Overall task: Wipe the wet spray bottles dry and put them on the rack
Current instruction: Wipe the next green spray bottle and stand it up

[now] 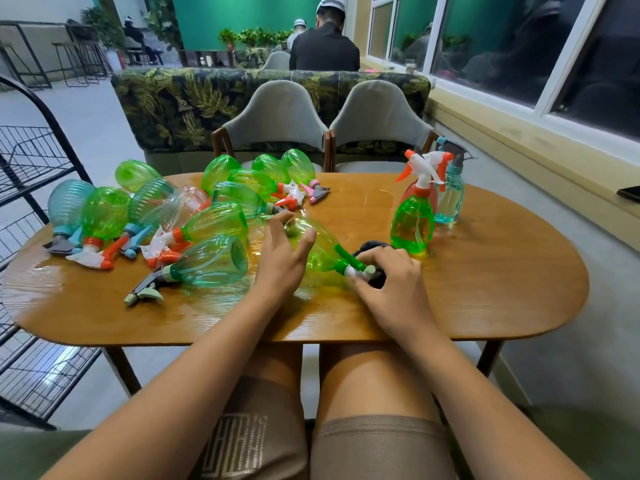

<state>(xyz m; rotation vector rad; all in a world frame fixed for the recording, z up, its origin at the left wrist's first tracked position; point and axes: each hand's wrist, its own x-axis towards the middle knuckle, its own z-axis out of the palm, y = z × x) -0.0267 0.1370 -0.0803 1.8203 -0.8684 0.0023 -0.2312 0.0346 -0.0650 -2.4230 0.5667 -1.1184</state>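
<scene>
Your left hand (282, 259) wraps its curved fingers and thumb around the ribbed, see-through belly of a green spray bottle (320, 254), which lies on its side near the middle of the glossy oval wooden table (485, 292). Your right hand (393, 287) curls tight around that bottle's white-and-green trigger head, with a dark, fuzzy cloth (371, 245) bunched just beyond the fingers. Water films the grained tabletop around both hands. To the far left, a jumble of green, teal and clear plastic bottles (214, 223) lies tipped over, their orange, blue, pink and grey triggers tangled together. To the right, a rounded green upright bottle (412, 225) stands touching a slim teal bottle (450, 199). A black wire rack (34, 161) stands at the far left edge, beside the table. Two grey padded chairs (277, 119) face you across it.
</scene>
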